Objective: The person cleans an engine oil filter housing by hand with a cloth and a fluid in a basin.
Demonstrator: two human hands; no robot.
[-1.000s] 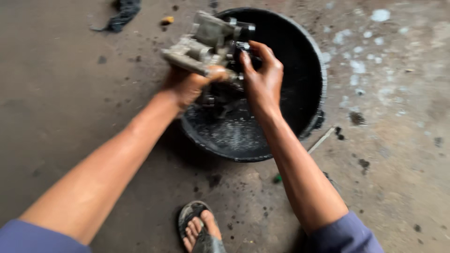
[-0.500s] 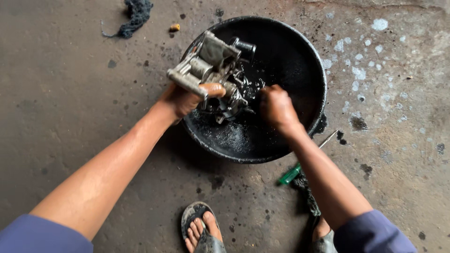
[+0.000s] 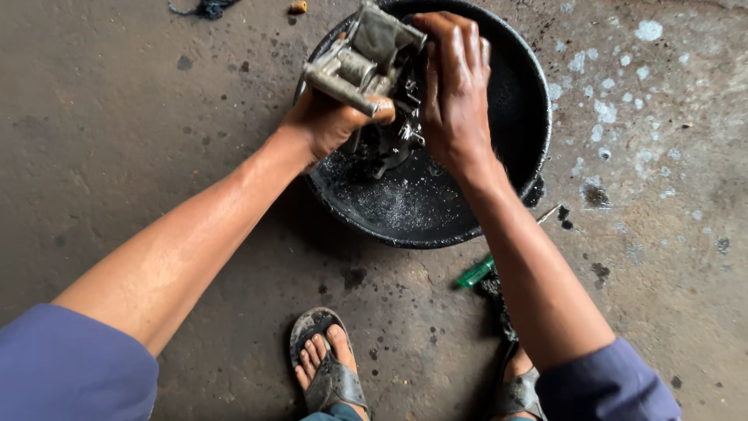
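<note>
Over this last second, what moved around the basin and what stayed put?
The right hand dipped to the basin's floor, then rose back against the grey metal part. The left hand kept its grip on that part over the black basin. The green-handled screwdriver stayed on the floor.

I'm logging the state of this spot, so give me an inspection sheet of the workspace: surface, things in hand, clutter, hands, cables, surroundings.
Surface: stained concrete floor, dark spots and pale flecks.
Job's things: grey metal part held over black basin; grit and wet sheen in basin.
Clutter: green-handled screwdriver beside basin; dark rag and small orange piece at top edge.
Hands: left hand grips the part from below; right hand rests on its far side.
Cables: nothing seen.
Surroundings: sandalled feet at bottom.
</note>
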